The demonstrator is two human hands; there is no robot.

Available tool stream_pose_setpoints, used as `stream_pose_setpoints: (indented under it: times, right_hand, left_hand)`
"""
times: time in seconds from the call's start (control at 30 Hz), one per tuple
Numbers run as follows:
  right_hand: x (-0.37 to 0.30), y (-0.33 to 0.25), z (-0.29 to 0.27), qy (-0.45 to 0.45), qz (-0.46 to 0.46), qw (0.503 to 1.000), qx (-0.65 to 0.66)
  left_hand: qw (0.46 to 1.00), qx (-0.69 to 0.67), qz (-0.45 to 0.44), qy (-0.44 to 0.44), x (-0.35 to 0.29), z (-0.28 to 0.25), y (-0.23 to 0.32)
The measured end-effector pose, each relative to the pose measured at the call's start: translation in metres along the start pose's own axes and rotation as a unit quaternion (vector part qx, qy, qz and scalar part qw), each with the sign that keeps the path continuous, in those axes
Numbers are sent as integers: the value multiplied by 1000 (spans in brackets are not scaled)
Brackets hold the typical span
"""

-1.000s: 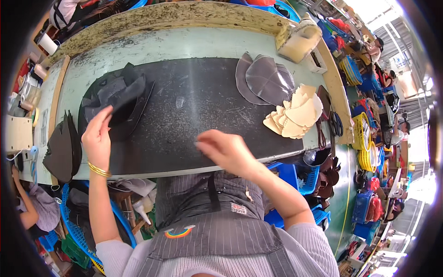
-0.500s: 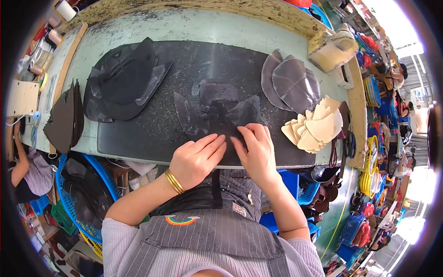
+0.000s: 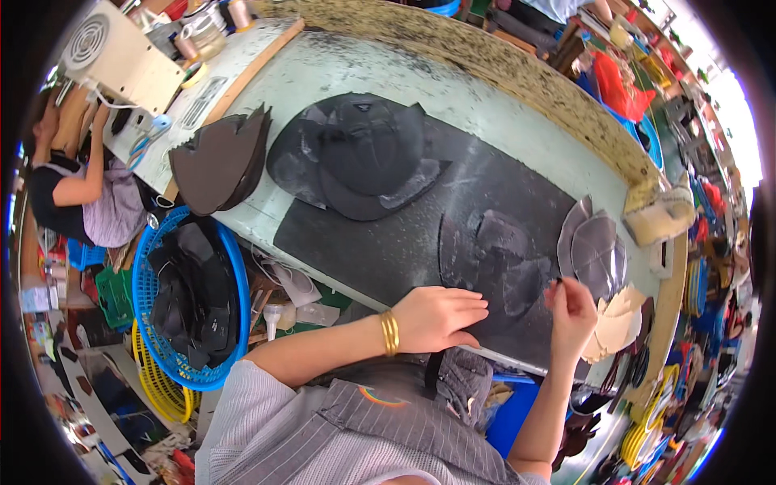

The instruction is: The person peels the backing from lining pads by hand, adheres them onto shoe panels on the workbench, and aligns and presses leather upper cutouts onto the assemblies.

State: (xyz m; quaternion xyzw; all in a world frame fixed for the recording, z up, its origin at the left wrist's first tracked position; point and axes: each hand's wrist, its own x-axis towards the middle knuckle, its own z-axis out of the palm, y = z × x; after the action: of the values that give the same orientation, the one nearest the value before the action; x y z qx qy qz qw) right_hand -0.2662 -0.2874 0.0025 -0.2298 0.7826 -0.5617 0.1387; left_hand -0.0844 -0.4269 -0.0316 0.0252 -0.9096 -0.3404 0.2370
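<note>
My left hand (image 3: 443, 318), wearing gold bangles at the wrist, rests palm down near the front edge of the black mat (image 3: 347, 250). Its fingers stretch out with nothing in them. In front of it lies a thin dark cut piece (image 3: 503, 263) with several sections and pale smudges. My right hand (image 3: 574, 311) is raised at the right, between that piece and a heap of cream scalloped pieces (image 3: 622, 323). Its fingers are curled in a pinch; a tiny dark spot shows at the tips, too small to name. Beyond it sit glossy dark grey curved pieces (image 3: 596, 250).
A pile of black shaped pieces (image 3: 360, 153) covers the mat's far left. Left of it stands a stack of dark brown pieces (image 3: 218, 162). A blue basket (image 3: 242, 291) of black parts is below the table's left end. A crusted container (image 3: 659, 212) stands at the right rim.
The view has swung round, so the table now slants. My hands have parted: the right has moved right and curled its fingers, the left now lies flat near the edge.
</note>
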Motion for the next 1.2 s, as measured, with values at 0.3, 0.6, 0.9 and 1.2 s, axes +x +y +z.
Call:
stream_pose_setpoints:
  times: [0.3, 0.6, 0.9, 1.2]
  right_hand:
    - [-17, -25, 53, -176, -26, 983, 49]
    - [23, -39, 199, -260, -239, 933, -74]
    - [18, -39, 204, -229, -278, 931, -60]
    - [8, -47, 207, -216, -379, 891, -128]
  left_hand:
    - [895, 400, -197, 33, 18, -109, -98]
    - [890, 435, -128, -57, 17, -97, -102]
    - [935, 181, -216, 214, 25, -166, -119]
    - [815, -96, -164, 547, -5, -294, -110]
